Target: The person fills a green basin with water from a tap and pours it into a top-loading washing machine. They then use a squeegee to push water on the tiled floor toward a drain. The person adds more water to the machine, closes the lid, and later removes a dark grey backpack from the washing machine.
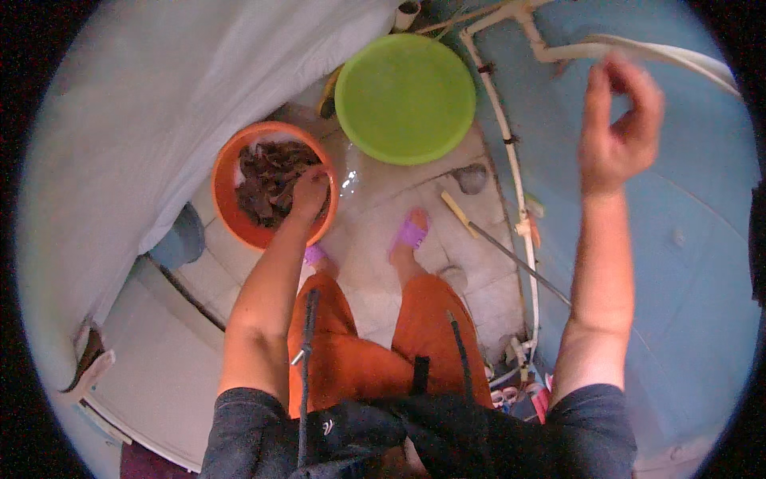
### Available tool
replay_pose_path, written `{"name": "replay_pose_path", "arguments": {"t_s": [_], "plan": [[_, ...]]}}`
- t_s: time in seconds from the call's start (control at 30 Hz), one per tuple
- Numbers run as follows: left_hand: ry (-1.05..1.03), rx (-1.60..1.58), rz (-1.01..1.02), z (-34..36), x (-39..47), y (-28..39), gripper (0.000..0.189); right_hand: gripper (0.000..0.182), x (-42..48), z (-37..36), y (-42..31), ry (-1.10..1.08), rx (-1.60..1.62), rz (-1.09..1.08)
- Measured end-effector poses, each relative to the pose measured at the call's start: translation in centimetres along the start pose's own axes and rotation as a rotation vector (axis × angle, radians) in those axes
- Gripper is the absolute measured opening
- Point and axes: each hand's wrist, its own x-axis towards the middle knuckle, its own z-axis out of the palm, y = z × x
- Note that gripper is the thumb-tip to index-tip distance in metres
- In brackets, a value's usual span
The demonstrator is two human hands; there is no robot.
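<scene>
An orange plastic tub (222, 206) stands on the tiled floor at the left, with dark brown, crumpled wet-looking pieces (269, 173), perhaps cloth, lying in it. My left hand (311, 188) reaches over the tub's right inner side, touching or just above the pieces; its fingertips are partly hidden, so a grip cannot be made out. Raised at the upper right, my right hand (625, 123) is before the blue wall, slightly blurred, fingers curved and apart from the thumb, with nothing seen between them. A round green plastic basin (407, 99) sits beyond the tub, to its right.
White pipes (508, 141) run along the blue wall (682, 251). A squeegee or brush with a yellow head (458, 212) leans across the floor near a drain (471, 178). White sheeting (149, 108) hangs at the left above a grey-blue bucket (182, 239). A white appliance or panel (155, 335) stands at the lower left.
</scene>
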Motion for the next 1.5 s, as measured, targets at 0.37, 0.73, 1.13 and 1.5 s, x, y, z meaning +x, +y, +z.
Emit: {"name": "replay_pose_path", "arguments": {"t_s": [0.37, 0.73, 1.13, 1.5], "plan": [[0.292, 0.406, 0.502, 7.8, 24.1, 1.0, 0.055, 0.066, -36.7, 20.1, 21.2, -0.372, 0.289, 1.585], [0.045, 0.471, 0.673, 4.3, 22.0, -3.5, 0.053, 0.032, -41.2, 20.8, 16.7, -0.007, 0.188, 1.595], [0.043, 0.21, 0.128, -0.3, -8.8, 4.2, 0.05, 0.02, -31.9, -0.6, -1.2, 0.014, 0.237, 1.616], [0.313, -0.245, 0.01, -14.3, -38.1, 7.5, 0.053, 0.009, -10.6, -8.2, -18.1, -0.463, 0.274, 1.21]]}}
